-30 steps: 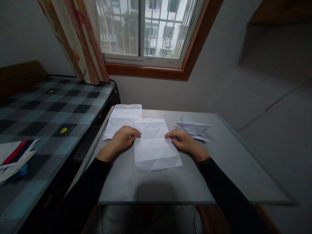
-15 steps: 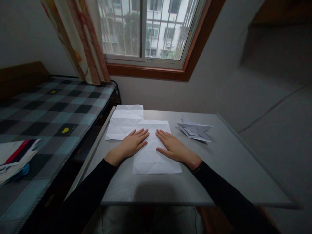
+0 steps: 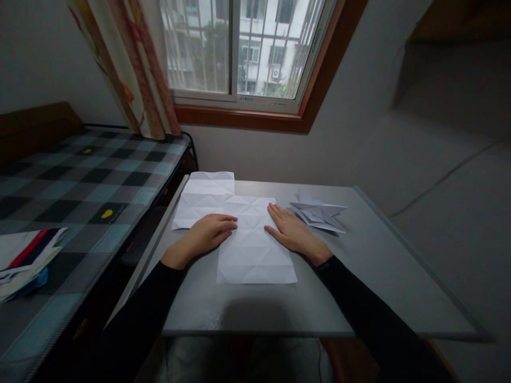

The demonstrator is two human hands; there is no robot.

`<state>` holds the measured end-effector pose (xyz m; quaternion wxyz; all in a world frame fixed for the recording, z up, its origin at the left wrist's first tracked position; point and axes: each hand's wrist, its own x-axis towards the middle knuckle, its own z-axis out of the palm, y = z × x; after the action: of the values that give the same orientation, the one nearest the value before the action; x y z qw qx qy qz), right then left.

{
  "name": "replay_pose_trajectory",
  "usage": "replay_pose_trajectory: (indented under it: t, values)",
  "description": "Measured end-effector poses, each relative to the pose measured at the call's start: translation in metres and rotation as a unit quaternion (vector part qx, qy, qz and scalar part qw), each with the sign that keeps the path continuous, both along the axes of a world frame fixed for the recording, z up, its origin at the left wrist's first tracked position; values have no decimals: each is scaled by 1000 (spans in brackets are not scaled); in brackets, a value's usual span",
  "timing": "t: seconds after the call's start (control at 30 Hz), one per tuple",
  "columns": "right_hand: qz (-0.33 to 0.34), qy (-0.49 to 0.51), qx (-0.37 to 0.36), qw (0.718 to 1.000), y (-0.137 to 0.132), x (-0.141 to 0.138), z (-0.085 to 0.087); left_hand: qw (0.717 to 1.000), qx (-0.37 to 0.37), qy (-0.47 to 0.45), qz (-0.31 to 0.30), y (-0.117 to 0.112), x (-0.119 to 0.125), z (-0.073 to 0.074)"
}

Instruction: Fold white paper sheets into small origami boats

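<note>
A creased white sheet of paper (image 3: 253, 260) lies spread out in front of me, with fold lines crossing it. My left hand (image 3: 207, 234) rests at its left edge, fingers stretched and slightly bent over the paper. On the right edge lies my right hand (image 3: 293, 231), open and flat, fingertips toward the far right corner. A second creased white sheet (image 3: 203, 194) sits behind and to the left, partly under or against the first; which one is on top I cannot tell. Neither hand grips anything.
Folded white paper pieces (image 3: 319, 213) stand on the grey table (image 3: 379, 276) at the right. A bed with a checked cover (image 3: 91, 181) runs along the left, with papers (image 3: 27, 258) on it. Beyond the table are a wall and a window (image 3: 263, 53).
My hands have moved apart, the left toward the left edge of the sheet and the right toward its right edge. The papers have stayed almost in place.
</note>
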<state>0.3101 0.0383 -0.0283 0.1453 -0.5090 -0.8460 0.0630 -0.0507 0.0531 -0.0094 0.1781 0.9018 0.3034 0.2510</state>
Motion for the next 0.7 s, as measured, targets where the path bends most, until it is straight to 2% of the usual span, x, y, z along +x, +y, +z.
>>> replay_pose_trajectory:
  t: [0.1,0.23,0.53,0.7]
  values:
    - [4,10,-2,1000,-1,5,1,997,-40,-60,3,-4,-14,7]
    - [1,20,-17,1000,0,12,3,995,-64,-80,4,-8,-23,12]
    - [-5,58,-31,998,5,13,-2,998,-15,-54,-20,-7,2,13]
    - [6,183,-54,982,5,20,6,997,-15,-74,34,-10,8,14]
